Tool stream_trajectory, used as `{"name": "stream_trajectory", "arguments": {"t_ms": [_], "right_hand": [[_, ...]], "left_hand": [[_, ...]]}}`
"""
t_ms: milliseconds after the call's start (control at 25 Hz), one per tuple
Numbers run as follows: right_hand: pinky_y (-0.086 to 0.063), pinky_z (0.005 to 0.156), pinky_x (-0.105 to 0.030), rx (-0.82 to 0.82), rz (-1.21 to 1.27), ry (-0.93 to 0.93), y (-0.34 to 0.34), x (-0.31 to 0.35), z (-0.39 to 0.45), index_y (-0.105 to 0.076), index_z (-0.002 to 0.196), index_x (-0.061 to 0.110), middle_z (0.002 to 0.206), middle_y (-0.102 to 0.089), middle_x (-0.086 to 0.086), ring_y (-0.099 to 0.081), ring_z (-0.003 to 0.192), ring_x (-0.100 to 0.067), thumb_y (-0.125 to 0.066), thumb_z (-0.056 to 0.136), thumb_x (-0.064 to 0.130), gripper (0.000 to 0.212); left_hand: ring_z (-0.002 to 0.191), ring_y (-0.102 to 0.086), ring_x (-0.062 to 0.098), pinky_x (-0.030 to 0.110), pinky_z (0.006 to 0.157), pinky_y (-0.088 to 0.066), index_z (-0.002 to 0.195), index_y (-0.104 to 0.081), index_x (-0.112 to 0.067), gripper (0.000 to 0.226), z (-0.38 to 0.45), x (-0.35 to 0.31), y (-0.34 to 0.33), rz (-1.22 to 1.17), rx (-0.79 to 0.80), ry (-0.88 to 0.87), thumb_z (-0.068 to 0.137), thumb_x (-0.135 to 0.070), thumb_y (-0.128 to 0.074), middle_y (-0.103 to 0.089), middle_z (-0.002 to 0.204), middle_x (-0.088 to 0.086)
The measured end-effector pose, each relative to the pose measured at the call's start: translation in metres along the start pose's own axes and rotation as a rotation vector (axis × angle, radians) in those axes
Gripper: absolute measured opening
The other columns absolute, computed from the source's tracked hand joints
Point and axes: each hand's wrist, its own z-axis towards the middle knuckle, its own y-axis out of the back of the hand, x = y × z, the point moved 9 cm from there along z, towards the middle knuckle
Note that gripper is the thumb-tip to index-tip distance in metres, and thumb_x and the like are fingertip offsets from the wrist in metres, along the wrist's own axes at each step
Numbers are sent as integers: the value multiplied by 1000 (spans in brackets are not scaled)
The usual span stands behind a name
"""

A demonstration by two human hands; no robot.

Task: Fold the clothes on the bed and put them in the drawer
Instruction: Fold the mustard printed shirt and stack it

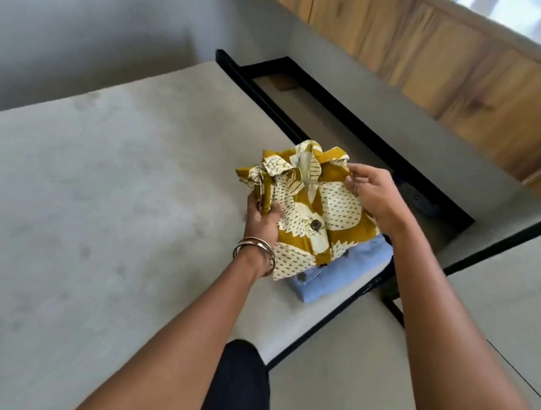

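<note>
From the head view, a folded mustard-and-cream shirt (309, 209) lies on a folded blue garment (342, 275) at the bed's (92, 200) right edge. The left hand (260, 219) pinches its left side; the right hand (372, 193) pinches its collar end.

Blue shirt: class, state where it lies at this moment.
In the head view the blue shirt lies folded on the bed, near its right edge, directly under the yellow shirt held by both hands.

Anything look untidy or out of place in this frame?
Slightly: the mustard patterned shirt sits askew on the folded blue garment, its collar end bunched rather than flat. Left hand and right hand both grip it. Nothing spilled or damaged.
</note>
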Motion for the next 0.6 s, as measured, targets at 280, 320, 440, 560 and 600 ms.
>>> {"name": "stream_trajectory", "arguments": {"t_ms": [280,320,440,560,600], "right_hand": [[-20,111,-58,-25,-770,-492,29,-129,24,-22,152,16,156,-29,-15,-22,144,-39,-56,94,53,77],[-16,112,-59,-105,-728,-495,28,-132,19,-17,153,17,158,-24,-18,-14,146,-41,-57,93,54,81],[-17,112,-62,-371,-665,-333,19,-119,9,-25,150,21,153,-30,-18,-14,143,-39,-59,93,50,73],[-21,110,-56,-394,-773,18,-16,-79,3,-36,147,26,153,-32,-9,-20,141,-32,-59,94,44,60],[-20,111,-56,-321,-790,81,-30,-74,1,-34,148,27,156,-28,-8,-18,143,-32,-57,94,44,61]], "left_hand": [[99,-65,35,45,63,-56,132,-23,-35,69,22,94,-41,117,160,511,85,-19,-71,-57,126,13],[98,-66,36,44,63,-57,134,-22,-35,74,27,97,-40,112,139,494,84,-14,-72,-57,127,14],[90,-67,34,39,54,-58,138,-22,-29,83,26,98,-41,-7,54,428,79,5,-70,-57,122,20],[84,-68,34,43,61,-60,130,-33,-18,76,20,93,-43,12,21,357,69,1,-75,-58,114,21],[81,-68,33,41,61,-60,127,-35,-17,72,18,90,-44,43,29,332,69,-1,-74,-59,112,21]]}}
